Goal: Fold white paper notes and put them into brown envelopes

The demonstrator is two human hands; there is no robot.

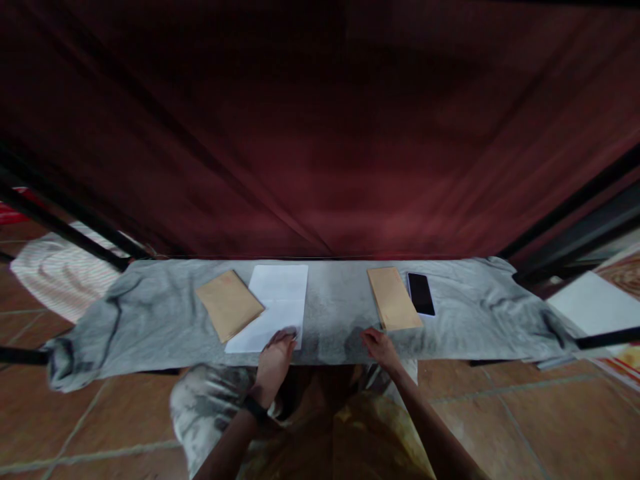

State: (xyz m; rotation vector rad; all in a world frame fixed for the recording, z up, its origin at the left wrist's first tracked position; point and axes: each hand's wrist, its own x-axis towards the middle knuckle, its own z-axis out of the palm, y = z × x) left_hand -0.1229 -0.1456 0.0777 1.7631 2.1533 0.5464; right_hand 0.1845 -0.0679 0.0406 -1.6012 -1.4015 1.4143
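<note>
My left hand [279, 344] rests over the lower right part of a white sheet of paper [280, 287], which has a crease across it. Its fingers are curled together, and a small dark spot shows at the fingertips; what they hold, if anything, is unclear. Overlapping the sheet's left side lies a brown envelope [229, 303], set at a slant. My right hand [379, 345] is closed on the grey cloth [335, 313], just below and left of a second brown envelope [395, 299]. Nothing shows between its fingers. A phone [421, 294] with a dark screen lies beside that envelope.
A dark red fabric panel [330, 187] rises behind the narrow cloth-covered surface. Black frame bars [565, 207] stand at both sides. Striped cloth [70, 267] hangs at the left, and a white board-like item [600, 303] lies at the right. Tiled floor [500, 413] shows below.
</note>
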